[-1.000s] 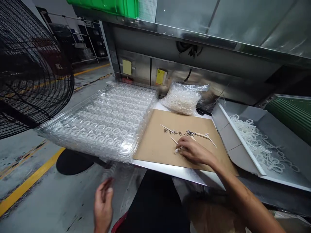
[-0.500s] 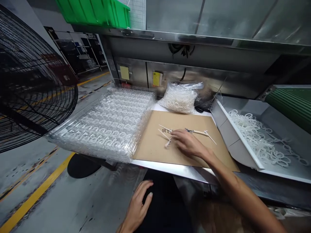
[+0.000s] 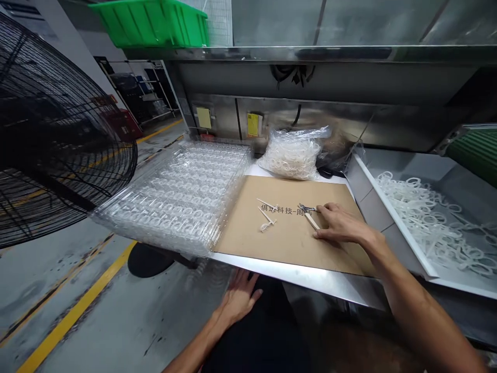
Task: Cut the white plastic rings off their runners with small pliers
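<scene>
My right hand (image 3: 340, 226) lies on the brown cardboard sheet (image 3: 287, 243), fingers curled over a thin pale plastic stick (image 3: 311, 221) and next to small metal tweezers (image 3: 308, 209). More white plastic runner sticks (image 3: 266, 217) lie loose on the cardboard to its left. My left hand (image 3: 238, 299) rests flat with fingers spread on my dark-clothed lap, below the bench edge, holding nothing.
A stack of clear blister trays (image 3: 178, 191) overhangs the bench's left end. A bag of white rings (image 3: 292, 154) sits at the back. A white tray (image 3: 392, 223) with loose white rings is on the right. A black fan (image 3: 50, 140) stands left; a green bin (image 3: 155, 23) sits above.
My right hand slid from the left sticks to the right side of the cardboard, leaving those sticks behind. My left hand came in from the left and settled on my lap.
</scene>
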### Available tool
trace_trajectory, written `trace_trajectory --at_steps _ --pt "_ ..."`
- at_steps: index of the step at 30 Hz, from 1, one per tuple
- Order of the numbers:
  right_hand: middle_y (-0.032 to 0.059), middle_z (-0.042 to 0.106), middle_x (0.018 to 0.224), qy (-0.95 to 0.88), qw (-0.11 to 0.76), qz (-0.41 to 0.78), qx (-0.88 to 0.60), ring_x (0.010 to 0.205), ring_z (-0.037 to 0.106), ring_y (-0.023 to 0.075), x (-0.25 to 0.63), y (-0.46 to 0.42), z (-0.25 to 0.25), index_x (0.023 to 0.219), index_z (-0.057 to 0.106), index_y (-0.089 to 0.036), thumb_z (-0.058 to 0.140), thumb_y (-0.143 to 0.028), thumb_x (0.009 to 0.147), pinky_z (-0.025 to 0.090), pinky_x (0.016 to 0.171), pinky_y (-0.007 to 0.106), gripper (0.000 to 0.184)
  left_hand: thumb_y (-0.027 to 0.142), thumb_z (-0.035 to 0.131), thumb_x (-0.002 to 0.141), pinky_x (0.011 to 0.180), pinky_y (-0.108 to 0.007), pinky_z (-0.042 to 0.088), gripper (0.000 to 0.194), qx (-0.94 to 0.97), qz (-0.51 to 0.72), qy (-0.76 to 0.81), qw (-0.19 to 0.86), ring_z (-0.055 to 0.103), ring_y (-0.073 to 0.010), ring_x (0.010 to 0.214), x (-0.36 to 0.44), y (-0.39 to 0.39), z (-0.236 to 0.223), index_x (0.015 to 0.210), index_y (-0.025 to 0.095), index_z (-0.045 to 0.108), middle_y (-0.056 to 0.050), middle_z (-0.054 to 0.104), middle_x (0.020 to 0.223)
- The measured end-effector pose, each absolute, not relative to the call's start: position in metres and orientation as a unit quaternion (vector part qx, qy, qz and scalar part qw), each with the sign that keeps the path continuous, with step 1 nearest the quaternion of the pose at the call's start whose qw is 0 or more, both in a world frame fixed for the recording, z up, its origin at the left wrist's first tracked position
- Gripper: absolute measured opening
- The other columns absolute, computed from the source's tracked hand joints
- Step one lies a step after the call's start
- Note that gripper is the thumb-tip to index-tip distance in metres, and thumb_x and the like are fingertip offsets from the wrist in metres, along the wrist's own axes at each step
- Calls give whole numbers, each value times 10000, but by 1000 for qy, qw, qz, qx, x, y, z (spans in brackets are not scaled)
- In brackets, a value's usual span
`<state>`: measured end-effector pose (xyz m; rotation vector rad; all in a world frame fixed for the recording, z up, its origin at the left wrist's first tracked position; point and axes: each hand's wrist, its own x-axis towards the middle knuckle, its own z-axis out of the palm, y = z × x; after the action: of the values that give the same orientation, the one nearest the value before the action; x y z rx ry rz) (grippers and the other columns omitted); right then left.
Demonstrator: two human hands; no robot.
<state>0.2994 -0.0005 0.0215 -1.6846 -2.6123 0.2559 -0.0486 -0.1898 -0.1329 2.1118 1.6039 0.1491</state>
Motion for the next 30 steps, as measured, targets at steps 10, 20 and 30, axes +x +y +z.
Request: trace_trajectory --at_steps 10,20,30 --pt "232 639 1242 -846 116 28 -520 1204 575 435 271 -15 6 1235 643 -163 523 -526 1001 409 1069 598 448 287 486 1054 785 -344 577 178 773 315 544 85 719 -201 843 -36 -153 9 1104 239 649 -67 738 960" --pt "224 629 1275 -809 241 63 -533 1201 571 453 262 -23 7 1305 631 -174 549 -355 953 307 1114 666 405 263 508 1060 879 -332 522 143 791 248 558 30 680 -202 982 -26 -82 -7 1043 220 643 -54 701 1041" --pt "150 645 1379 -690 418 305 -507 1234 638 353 260 -24 24 1317 645 -227 585 -548 978 497 1075 519 470 230 514 1051 845 -365 516 125 821 205 533 -7 678 -222 955 -6 -84 1 1033 216 637 -75 702 1076"
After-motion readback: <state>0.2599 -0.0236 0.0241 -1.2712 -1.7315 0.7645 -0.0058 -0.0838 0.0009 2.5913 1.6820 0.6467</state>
